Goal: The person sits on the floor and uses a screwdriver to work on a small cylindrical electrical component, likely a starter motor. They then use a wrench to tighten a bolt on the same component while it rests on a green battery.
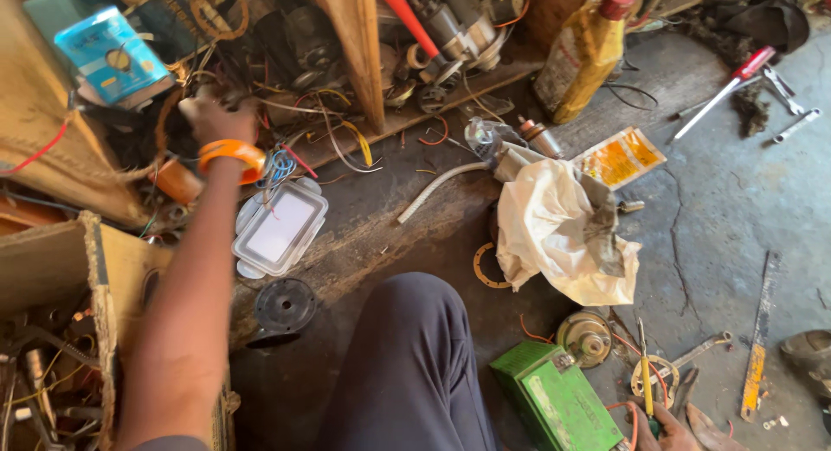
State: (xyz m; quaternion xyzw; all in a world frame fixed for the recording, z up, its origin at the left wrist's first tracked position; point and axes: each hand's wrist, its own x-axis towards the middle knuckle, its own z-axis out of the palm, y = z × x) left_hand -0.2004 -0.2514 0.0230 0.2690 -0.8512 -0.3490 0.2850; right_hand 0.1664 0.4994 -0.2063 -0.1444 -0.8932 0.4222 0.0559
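Green box (pixel 558 399) lying nearest, just left of right hand (pixel 662 429); yellow-handled screwdriver (pixel 646 383) touching those fingers, grasp cut off at the frame edge, cannot tell. Farther up, orange-yellow flat packet (pixel 620 157), then yellow bottle (pixel 589 53) with red cap. Farthest, left hand (pixel 216 118), orange wristband (pixel 230 154), buried in tangled wires (pixel 294 105), closure hidden; blue carton (pixel 111 54) beside.

You are sitting in a repair workshop, probably for small motors or electrics, on a cracked, oil-stained concrete floor (pixel 736 209). Around the green battery-like box (pixel 558 399) lie a screwdriver (pixel 646 373) and a wrench (pixel 703 347); well beyond it, tangled wires (pixel 320 131) and what look like motor parts (pixel 450 27) crowd a wooden shelf (pixel 450 100).
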